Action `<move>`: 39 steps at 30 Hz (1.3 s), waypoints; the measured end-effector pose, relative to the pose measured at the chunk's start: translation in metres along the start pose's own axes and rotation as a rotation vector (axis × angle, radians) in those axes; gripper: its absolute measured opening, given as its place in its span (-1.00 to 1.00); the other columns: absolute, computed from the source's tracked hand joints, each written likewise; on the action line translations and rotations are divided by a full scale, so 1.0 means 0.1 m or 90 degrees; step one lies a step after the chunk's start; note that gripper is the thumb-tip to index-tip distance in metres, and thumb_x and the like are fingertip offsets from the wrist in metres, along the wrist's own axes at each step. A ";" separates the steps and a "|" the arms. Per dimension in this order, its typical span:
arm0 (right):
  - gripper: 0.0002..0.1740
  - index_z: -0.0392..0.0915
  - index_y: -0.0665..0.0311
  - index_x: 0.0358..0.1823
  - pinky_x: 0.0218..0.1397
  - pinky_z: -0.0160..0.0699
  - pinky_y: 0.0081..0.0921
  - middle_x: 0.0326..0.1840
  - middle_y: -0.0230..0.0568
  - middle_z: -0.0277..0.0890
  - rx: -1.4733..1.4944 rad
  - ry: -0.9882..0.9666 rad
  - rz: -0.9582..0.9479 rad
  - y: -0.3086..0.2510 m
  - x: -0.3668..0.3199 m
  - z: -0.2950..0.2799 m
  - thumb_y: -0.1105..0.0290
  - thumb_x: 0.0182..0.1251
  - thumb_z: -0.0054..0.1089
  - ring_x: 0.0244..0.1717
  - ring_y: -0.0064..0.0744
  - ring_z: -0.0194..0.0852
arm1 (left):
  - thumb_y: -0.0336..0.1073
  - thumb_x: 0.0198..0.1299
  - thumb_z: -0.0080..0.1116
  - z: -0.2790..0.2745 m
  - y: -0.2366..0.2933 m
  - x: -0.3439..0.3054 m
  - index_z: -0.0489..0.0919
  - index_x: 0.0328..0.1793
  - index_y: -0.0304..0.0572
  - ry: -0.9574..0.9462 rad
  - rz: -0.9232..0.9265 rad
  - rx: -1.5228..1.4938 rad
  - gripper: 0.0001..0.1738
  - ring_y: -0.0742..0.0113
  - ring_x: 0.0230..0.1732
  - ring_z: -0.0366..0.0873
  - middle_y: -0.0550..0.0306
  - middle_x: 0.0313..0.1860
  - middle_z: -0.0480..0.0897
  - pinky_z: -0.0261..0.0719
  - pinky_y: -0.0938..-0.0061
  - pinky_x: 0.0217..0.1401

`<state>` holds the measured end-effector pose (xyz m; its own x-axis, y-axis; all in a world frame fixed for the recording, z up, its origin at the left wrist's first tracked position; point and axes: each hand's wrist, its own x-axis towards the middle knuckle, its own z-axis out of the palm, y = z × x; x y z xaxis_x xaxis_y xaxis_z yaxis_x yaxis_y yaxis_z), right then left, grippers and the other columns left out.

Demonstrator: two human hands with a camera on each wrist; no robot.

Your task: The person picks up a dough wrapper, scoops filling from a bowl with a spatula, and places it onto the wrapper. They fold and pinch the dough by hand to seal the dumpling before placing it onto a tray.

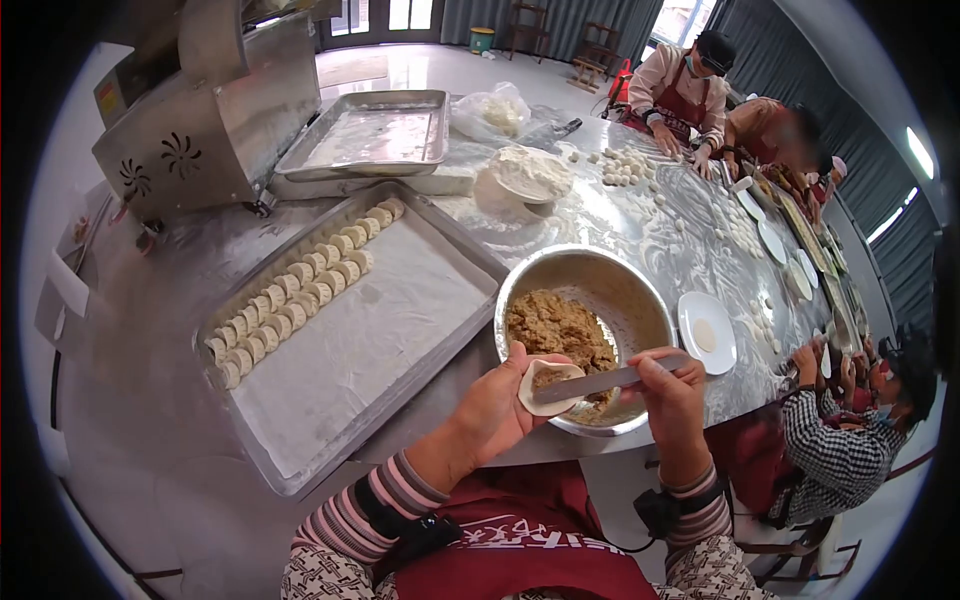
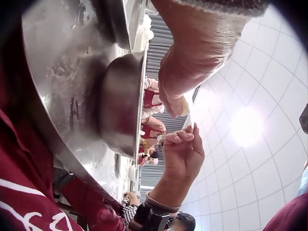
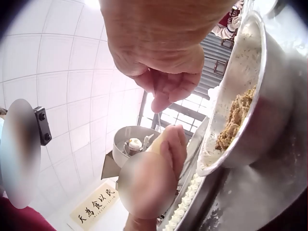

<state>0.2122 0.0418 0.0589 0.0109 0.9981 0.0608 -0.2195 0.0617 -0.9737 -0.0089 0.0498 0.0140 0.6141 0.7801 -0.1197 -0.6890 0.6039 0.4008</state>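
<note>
My left hand (image 1: 492, 408) holds a round dumpling wrapper (image 1: 536, 402) at the near edge of a steel bowl, thumb along its rim. Meat-coloured filling (image 1: 548, 377) sits in the wrapper. In my right hand (image 1: 674, 398) is a flat metal spatula (image 1: 590, 384), pinched by one end, its blade lying across the filling. The steel bowl (image 1: 655, 300) holds a mound of brown filling (image 1: 560, 328) behind the hands. From the right wrist view, the right hand (image 3: 163, 62) hangs over the left hand (image 3: 177, 147), the wrapper's edge showing between them.
Left of the bowl lies a large tray (image 1: 340, 400) with two rows of shaped dumplings (image 1: 285, 318). A white plate (image 1: 722, 352) with one wrapper stands to the right. Behind are a flour heap (image 1: 530, 172), another tray (image 1: 375, 150) and a steel machine (image 1: 190, 130). Other people work along the right.
</note>
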 end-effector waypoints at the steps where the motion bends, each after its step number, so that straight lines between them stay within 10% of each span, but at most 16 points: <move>1: -0.84 0.59 0.49 -0.28 -0.44 0.62 -0.49 -0.48 -0.09 0.61 -0.011 -0.001 0.003 0.04 0.01 0.01 0.48 0.28 0.17 -0.58 -0.36 0.59 | 0.13 0.47 -0.51 0.00 -0.01 0.00 0.33 0.25 -0.45 -0.001 -0.003 0.001 -0.29 0.12 0.25 0.44 -0.11 0.18 0.48 0.43 0.25 0.34; 8: -0.88 0.58 0.48 -0.25 -0.42 0.61 -0.51 -0.44 -0.10 0.59 0.041 0.086 -0.075 0.02 -0.06 -0.09 0.54 0.28 0.14 -0.55 -0.35 0.58 | 0.20 0.44 -0.45 -0.01 -0.03 -0.03 0.29 0.30 -0.40 0.052 0.073 0.056 -0.26 0.09 0.30 0.40 -0.15 0.23 0.45 0.33 0.24 0.40; 14: -0.80 0.58 0.36 -0.20 -0.33 0.52 -0.45 -0.27 -0.09 0.60 -0.619 -0.174 -0.705 0.15 -0.33 0.18 0.52 0.13 0.29 -0.40 -0.33 0.58 | 0.21 0.43 -0.43 0.01 -0.06 0.01 0.26 0.32 -0.35 0.063 0.127 0.007 -0.28 0.13 0.30 0.38 -0.10 0.23 0.44 0.31 0.23 0.41; 17: -0.76 0.59 0.31 -0.19 -0.29 0.53 -0.45 -0.23 -0.13 0.60 -0.738 -0.254 -0.787 0.18 -0.46 0.27 0.45 0.08 0.34 -0.38 -0.36 0.60 | 0.17 0.45 -0.44 0.02 -0.08 -0.01 0.25 0.32 -0.34 0.053 0.130 0.002 -0.31 0.16 0.27 0.39 -0.07 0.23 0.43 0.31 0.24 0.38; 39: -0.77 0.60 0.25 -0.18 -0.23 0.53 -0.49 -0.21 -0.20 0.59 -0.788 -0.249 -0.784 0.01 -0.58 0.17 0.45 0.10 0.34 -0.31 -0.41 0.60 | 0.09 0.49 -0.47 0.06 -0.06 -0.01 0.29 0.28 -0.34 0.088 0.144 0.024 -0.37 0.15 0.24 0.40 -0.06 0.17 0.46 0.29 0.23 0.39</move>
<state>0.1944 -0.0163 0.0579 -0.6622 0.3323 0.6716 0.5240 0.8460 0.0981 -0.0033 0.0442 0.0170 0.3862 0.9109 -0.1453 -0.7858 0.4074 0.4653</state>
